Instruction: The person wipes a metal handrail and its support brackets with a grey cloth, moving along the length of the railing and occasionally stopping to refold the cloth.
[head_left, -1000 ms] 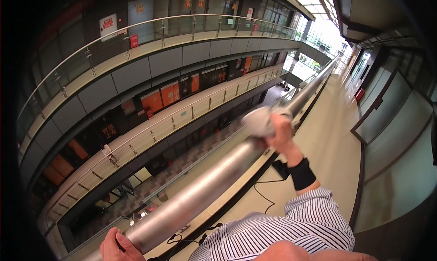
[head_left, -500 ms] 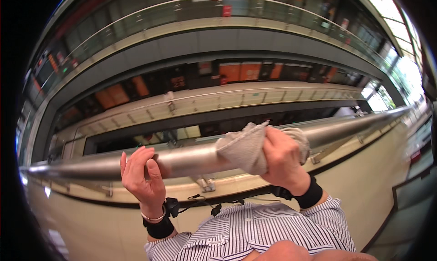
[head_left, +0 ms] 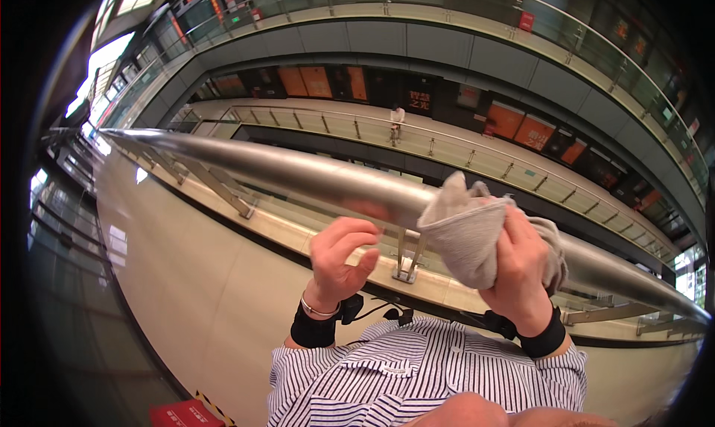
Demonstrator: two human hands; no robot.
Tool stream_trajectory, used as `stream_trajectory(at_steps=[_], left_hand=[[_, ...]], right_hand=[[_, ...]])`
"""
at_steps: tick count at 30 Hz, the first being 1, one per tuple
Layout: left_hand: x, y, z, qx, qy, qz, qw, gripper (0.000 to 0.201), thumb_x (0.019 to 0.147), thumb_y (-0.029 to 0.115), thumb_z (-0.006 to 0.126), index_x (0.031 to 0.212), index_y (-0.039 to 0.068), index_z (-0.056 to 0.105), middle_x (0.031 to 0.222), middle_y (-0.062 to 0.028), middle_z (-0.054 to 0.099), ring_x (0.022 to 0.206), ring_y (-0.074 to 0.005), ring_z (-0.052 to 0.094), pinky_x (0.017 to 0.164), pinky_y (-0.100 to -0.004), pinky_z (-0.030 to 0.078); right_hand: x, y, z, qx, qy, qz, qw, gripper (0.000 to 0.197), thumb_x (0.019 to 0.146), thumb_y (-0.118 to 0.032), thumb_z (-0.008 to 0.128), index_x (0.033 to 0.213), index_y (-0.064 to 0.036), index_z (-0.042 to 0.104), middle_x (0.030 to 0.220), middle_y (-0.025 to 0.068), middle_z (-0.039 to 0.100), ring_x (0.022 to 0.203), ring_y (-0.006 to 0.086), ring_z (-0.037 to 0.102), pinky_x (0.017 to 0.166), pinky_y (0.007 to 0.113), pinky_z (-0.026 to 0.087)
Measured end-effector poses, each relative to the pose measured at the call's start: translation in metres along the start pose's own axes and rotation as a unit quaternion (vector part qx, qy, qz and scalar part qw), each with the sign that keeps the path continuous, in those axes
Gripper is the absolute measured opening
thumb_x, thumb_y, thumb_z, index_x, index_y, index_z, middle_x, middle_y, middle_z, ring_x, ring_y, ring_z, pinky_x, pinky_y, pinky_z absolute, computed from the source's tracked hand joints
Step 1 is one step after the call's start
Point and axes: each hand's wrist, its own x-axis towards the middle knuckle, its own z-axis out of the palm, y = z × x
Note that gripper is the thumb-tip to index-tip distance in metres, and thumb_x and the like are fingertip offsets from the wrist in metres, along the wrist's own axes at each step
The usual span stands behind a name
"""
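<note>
We find the metal rail (head_left: 298,166) crossing the view from between 9 and 10 o'clock to between 3 and 4. The left hand (head_left: 339,256), just below centre toward 6 o'clock, is empty, its fingers loosely curled close under the rail; we cannot confirm contact. The right hand (head_left: 523,259), toward 4 o'clock, grips a bunched grey cloth (head_left: 469,237) set over the rail. We judge the cloth work to be under way; which lengths have been covered we cannot tell, and long stretches lie without cloth on both sides.

Surroundings, left to right: a red box (head_left: 186,414) on the floor at 7 o'clock; a black cable (head_left: 403,317) near 5 o'clock, between the wrists, which we consider a snag risk; a metal post foot (head_left: 404,272) just above it; a distant person (head_left: 397,120) toward 1 o'clock on the opposite walkway. We note nothing blocking the rail's upper face.
</note>
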Motion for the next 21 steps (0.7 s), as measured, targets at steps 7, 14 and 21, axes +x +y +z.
stream_trajectory(at_steps=[7, 14, 21], left_hand=[[-0.081, -0.035, 0.002, -0.239, -0.218, -0.183, 0.928, 0.066, 0.074, 0.026, 0.077, 0.127, 0.000, 0.047, 0.117, -0.0109, 0.058, 0.109, -0.0183, 0.054, 0.091, -0.0333, 0.045], [-0.059, -0.008, 0.005, -0.210, -0.068, -0.400, 0.890, 0.031, 0.094, 0.027, 0.054, 0.112, 0.003, 0.058, 0.096, -0.0058, 0.064, 0.091, -0.0143, 0.057, 0.078, -0.0292, 0.046], [-0.043, -0.001, 0.016, -0.319, 0.000, -0.449, 0.835, 0.038, 0.098, 0.032, 0.047, 0.125, 0.004, 0.049, 0.116, -0.0055, 0.056, 0.104, -0.0136, 0.052, 0.090, -0.0284, 0.045]], right_hand=[[0.013, -0.019, 0.054, 0.317, -0.180, -0.073, 0.928, 0.035, 0.073, -0.011, 0.065, 0.104, 0.0033, 0.058, 0.098, 0.0199, 0.061, 0.083, 0.0279, 0.064, 0.071, 0.033, 0.050], [-0.017, 0.005, 0.128, 0.672, -0.326, 0.340, 0.571, 0.041, 0.094, -0.025, 0.048, 0.127, -0.0008, 0.047, 0.121, 0.0109, 0.056, 0.107, 0.0183, 0.056, 0.094, 0.032, 0.046], [-0.046, 0.030, 0.164, 0.700, -0.313, 0.418, 0.486, 0.046, 0.094, -0.034, 0.051, 0.126, -0.0014, 0.049, 0.113, 0.0091, 0.061, 0.097, 0.0169, 0.061, 0.082, 0.029, 0.050]])
